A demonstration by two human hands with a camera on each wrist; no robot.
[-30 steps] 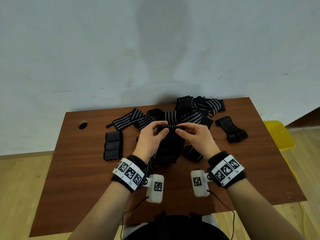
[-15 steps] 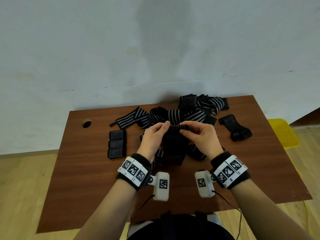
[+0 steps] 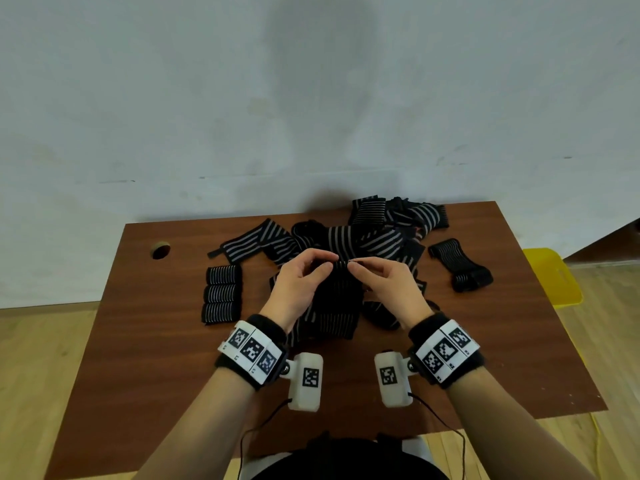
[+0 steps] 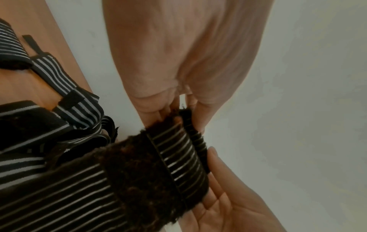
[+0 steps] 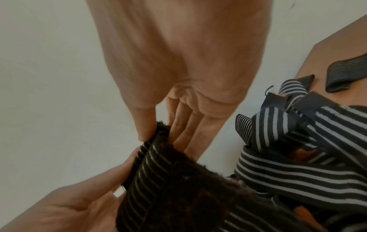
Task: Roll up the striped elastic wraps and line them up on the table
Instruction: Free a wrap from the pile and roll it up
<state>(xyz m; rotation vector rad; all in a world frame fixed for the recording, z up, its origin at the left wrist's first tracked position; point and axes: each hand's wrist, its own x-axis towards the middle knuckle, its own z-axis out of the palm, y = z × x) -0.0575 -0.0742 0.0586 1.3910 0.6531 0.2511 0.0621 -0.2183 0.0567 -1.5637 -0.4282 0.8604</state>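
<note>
Striped wrap [image 3: 337,299] held above table [image 3: 145,341] centre; my left hand [image 3: 300,285] and right hand [image 3: 388,285] both pinch its top edge, three finished rolls [image 3: 221,294] near left edge.

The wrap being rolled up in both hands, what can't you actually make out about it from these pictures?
- Head view: the wrap's started roll, covered by the left hand and right hand.
- Head view: its near end, behind the wrists.
- Wrist views: the wrap's tail, cut off by the bottom edge.
- Pile: count of unrolled wraps, overlapping.
</note>
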